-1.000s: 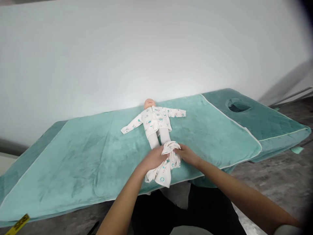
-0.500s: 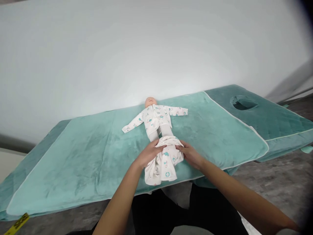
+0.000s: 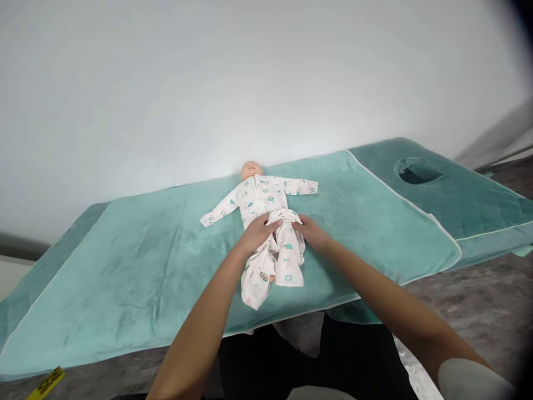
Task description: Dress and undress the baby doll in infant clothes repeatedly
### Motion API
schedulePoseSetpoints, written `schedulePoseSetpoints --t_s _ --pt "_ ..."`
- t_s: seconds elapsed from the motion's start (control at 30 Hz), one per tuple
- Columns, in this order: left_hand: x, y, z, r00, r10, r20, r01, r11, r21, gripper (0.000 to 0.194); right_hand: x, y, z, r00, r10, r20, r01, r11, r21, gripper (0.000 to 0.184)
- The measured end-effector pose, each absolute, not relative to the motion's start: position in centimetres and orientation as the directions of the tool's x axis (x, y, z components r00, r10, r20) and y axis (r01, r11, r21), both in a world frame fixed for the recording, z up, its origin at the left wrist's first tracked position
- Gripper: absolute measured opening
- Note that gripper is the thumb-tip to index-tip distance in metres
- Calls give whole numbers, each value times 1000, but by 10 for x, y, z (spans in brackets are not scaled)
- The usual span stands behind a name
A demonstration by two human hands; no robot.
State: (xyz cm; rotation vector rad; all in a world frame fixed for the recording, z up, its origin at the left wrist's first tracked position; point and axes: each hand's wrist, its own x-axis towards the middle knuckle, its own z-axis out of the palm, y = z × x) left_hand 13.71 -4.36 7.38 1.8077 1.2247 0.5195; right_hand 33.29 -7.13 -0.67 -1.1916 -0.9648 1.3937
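A baby doll (image 3: pixel 251 170) lies on its back on a green massage bed, head toward the wall and arms spread. It wears a white printed shirt (image 3: pixel 259 195) with long sleeves. White printed baby pants (image 3: pixel 288 250) cover its legs, the waistband bunched just below the shirt. My left hand (image 3: pixel 259 232) grips the left side of the waistband, thumb on top. On the right side, my right hand (image 3: pixel 310 230) pinches the same waistband. A bit of the doll's foot shows near the left leg opening; most of the legs are hidden in the cloth.
The massage bed's cover (image 3: pixel 125 266) spreads out on both sides of the doll. A face hole (image 3: pixel 418 171) sits at the bed's right end. Behind stands a white wall (image 3: pixel 250 78). A yellow tape strip (image 3: pixel 45 383) shows at the lower left, by the grey floor (image 3: pixel 470 300).
Both hands have moved up the doll's legs, away from me, drawing the pants' waistband from around the knees to the shirt's hem. The bare white thighs are now covered.
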Motion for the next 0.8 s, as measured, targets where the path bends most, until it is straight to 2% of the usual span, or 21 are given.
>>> schedulePoseSetpoints --t_s 0.1,0.17,0.3,0.37,0.47,0.6,0.7,0.8 --pt "129 -48 76 481 857 -187 530 -114 840 36 326 -64 -16 11 985 -170 -398 -151 -905 38" --pt "124 -44 74 476 863 -170 516 -118 849 32 324 -56 -20 7 988 -153 -412 -136 -901 37" --pt "123 -19 63 195 981 -7 619 -118 777 22 326 -34 -20 22 999 -24 -151 -20 -988 29" --pt "126 -8 58 80 997 22 667 -70 742 20 327 -24 -19 -2 998 62 -42 61 -997 26" --pt "132 -3 56 70 997 37 651 -74 755 23 325 -15 -19 -21 978 207 -7 206 -978 28" --pt "133 -9 59 130 965 227 642 -256 722 25 324 -7 -21 46 921 386 134 377 -916 41" --pt "128 -8 57 156 947 281 668 -311 676 28 328 -3 -22 -15 948 318 76 318 -945 63" --pt "123 -1 49 127 964 234 712 -253 656 36 330 -1 -24 -48 972 230 50 232 -971 71"
